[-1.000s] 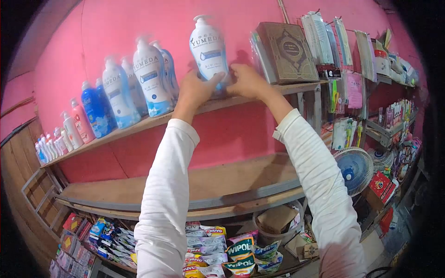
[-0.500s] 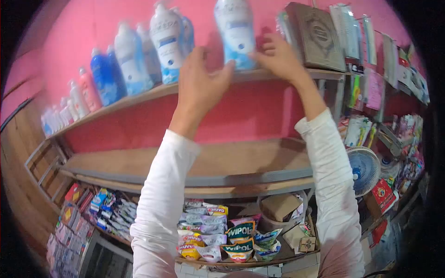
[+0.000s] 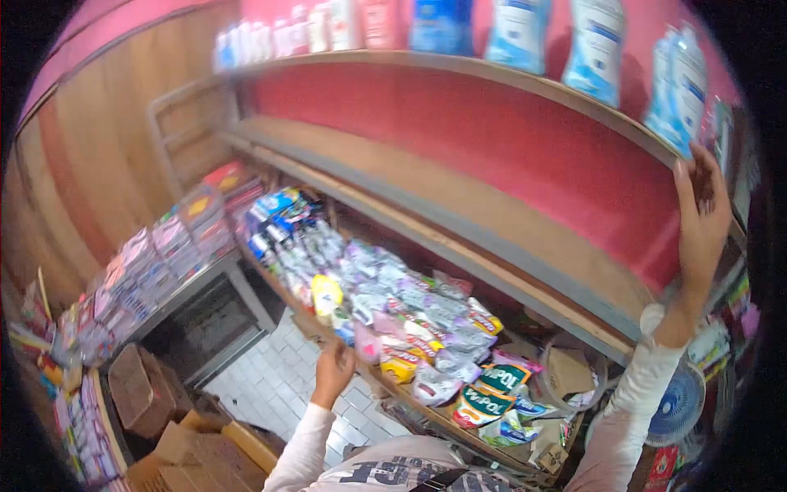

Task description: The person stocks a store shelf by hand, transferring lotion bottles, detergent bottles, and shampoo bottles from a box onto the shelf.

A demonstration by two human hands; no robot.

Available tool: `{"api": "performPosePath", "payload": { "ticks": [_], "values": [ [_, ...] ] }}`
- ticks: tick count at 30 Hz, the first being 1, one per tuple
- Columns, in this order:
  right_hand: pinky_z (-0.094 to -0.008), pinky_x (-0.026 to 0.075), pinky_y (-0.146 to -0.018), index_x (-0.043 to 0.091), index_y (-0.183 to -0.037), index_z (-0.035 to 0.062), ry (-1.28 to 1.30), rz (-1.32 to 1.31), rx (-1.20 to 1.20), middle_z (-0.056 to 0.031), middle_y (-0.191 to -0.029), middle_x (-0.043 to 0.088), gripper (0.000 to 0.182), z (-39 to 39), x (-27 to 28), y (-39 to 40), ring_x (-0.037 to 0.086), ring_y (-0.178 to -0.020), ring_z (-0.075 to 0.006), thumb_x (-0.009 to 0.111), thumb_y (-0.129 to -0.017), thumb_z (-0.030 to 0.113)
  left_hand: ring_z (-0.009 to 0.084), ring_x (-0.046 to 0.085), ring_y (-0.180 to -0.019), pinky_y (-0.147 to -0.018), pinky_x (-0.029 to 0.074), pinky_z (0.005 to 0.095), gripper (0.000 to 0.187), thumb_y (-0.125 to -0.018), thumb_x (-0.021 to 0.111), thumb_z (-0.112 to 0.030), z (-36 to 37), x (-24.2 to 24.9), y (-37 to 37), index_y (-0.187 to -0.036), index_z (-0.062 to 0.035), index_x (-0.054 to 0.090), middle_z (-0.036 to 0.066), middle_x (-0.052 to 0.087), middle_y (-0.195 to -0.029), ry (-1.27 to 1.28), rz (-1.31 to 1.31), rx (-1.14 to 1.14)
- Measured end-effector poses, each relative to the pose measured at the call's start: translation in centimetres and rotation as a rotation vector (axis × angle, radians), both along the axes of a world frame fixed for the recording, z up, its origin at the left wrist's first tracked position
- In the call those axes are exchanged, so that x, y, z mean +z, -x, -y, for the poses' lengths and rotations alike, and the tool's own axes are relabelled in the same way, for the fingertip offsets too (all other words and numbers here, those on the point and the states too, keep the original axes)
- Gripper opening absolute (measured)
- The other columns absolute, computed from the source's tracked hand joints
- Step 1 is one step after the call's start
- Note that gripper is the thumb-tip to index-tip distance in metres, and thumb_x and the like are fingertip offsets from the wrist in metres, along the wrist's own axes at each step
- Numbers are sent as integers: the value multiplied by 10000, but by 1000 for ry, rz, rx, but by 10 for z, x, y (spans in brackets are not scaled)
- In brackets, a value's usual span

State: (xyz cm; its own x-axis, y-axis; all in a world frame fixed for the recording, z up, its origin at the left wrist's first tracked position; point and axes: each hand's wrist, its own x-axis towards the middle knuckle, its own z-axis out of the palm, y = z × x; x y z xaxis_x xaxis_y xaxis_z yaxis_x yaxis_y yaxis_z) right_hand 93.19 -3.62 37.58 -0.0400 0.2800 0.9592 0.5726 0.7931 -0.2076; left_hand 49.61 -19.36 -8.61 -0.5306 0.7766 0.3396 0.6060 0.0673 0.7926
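Note:
My right hand is raised at the right end of the upper shelf, its fingers apart and holding nothing. Its fingertips are right at the shelf edge, just below a white and light-blue bottle. More bottles of that kind stand to the left, among them one bottle and another bottle. Lower down, my left hand is beside the front edge of the low shelf, close to a pink pouch. Its fingers are blurred and partly turned away.
Wipol pouches and rows of purple sachets fill the low shelf. Right of them are a bucket and a blue fan. Cardboard boxes sit at lower left, by the white tiled floor.
My view has swung left and downward. My left hand has dropped from the upper shelf to the low shelf; my right hand stays near the upper shelf, away from the bottle's sides.

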Motion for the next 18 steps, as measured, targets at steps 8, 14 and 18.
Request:
{"api": "performPosePath", "payload": {
  "ticks": [8,14,18],
  "values": [
    [-282,455,-785,626,-1208,-22,970,444,711,-53,-874,621,661,110,-118,213,580,-832,-142,854,-620,176,365,651,-1101,-938,535,461,460,-754,695,-327,300,-308,30,-1097,-21,709,223,662,-1200,1336,231,-73],
    [-303,507,-705,575,-1265,-29,1190,1063,1016,-55,-907,639,607,104,-348,388,619,-794,-149,817,-786,255,331,620,-1177,-985,516,414,525,-807,679,-433,353,-459,44,-1160,-45,700,198,631,-1280,1377,355,68],
    [-386,539,-767,589,-1245,-51,1089,1558,826,-174,-1006,698,608,139,-520,462,681,-843,-319,789,-810,322,378,616,-1152,-986,493,435,514,-822,658,-384,364,-306,63,-1139,19,678,239,638,-1233,1062,632,552]
  ]
}}
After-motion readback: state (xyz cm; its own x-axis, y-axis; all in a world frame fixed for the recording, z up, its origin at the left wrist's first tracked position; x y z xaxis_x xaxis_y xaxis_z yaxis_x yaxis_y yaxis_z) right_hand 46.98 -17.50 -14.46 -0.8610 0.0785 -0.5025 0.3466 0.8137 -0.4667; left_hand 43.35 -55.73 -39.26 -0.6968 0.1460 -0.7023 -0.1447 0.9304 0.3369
